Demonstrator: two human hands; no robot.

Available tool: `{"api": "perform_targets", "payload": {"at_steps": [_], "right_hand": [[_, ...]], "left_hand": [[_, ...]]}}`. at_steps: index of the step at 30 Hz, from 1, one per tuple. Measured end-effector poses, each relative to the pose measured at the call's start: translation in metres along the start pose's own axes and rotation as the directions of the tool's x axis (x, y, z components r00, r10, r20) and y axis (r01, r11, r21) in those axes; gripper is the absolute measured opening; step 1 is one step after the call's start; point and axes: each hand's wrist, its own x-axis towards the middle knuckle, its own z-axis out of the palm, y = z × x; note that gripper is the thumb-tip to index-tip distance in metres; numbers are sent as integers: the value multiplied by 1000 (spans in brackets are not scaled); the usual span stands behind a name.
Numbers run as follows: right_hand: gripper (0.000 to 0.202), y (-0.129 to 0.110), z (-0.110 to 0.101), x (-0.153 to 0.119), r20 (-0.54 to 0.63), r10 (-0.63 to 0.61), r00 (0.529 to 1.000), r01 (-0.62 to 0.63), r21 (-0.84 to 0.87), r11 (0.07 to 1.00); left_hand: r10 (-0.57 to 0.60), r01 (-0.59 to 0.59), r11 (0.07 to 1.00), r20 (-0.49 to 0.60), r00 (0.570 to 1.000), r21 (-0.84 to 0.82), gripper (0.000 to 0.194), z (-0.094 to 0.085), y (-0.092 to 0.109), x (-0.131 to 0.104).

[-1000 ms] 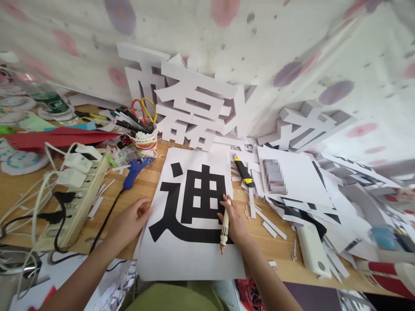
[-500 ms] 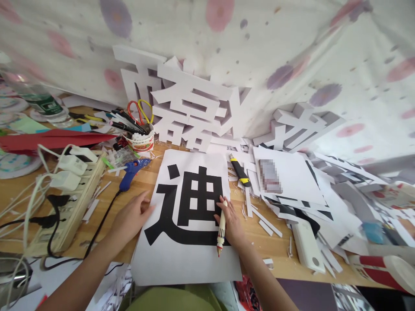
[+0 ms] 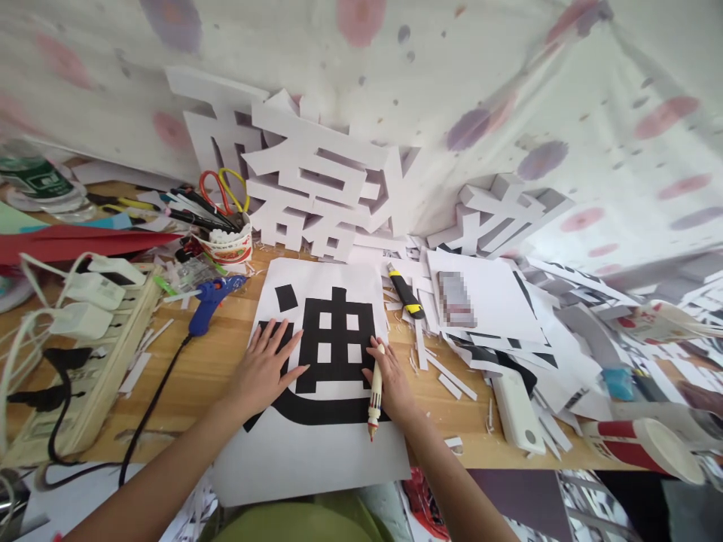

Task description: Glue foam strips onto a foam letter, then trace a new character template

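A white sheet of paper [image 3: 316, 459] printed with a large black Chinese character [image 3: 339, 301] lies in front of me, its near edge reaching past the table edge. My left hand [image 3: 268, 369] rests flat on the sheet's left part, fingers spread over the character's left strokes. At the sheet's right side, my right hand [image 3: 392, 380] holds a cream multi-colour pen [image 3: 376, 391] between thumb and fingers, its tip pointing down toward me. Some of those fingertips touch the paper. Just beyond the right hand lies a black and yellow utility knife [image 3: 404, 292].
A blue glue gun [image 3: 212, 302] and a power strip [image 3: 107, 369] with plugs lie left. Behind stand a cup [image 3: 229, 245] of scissors and pens and white three-dimensional characters [image 3: 316, 177]. Paper sheets [image 3: 491, 301], a white power bank [image 3: 518, 412] and a paper cup [image 3: 644, 448] are right.
My left hand has moved right, from beside the sheet's left edge onto the printed character, its fingers now spread. My right hand keeps the pen. The whole view has shifted slightly.
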Motion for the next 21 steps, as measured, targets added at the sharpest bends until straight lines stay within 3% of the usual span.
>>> {"api": "perform_targets", "payload": {"at_steps": [3,9,12,15,21], "right_hand": [[28,9,-5,-3,9,47,999,-47,60,997],[31,22,-30,-22,-64,260,964,-244,185,952],[42,18,-38,-33,51,119,992,-125,133,983],[46,16,-38,-40,152,-22,988,12,71,997],[42,18,-36,-40,156,-67,986,64,20,998]], "left_hand": [[5,-6,1000,2,1000,19,63,0,-1,-2],[-23,22,999,20,1000,41,63,-1,1,0],[-25,24,999,24,999,41,63,-1,2,0],[-35,34,999,37,999,28,63,-1,1,0],[-5,5,1000,41,999,14,63,-2,-2,-1]]}}
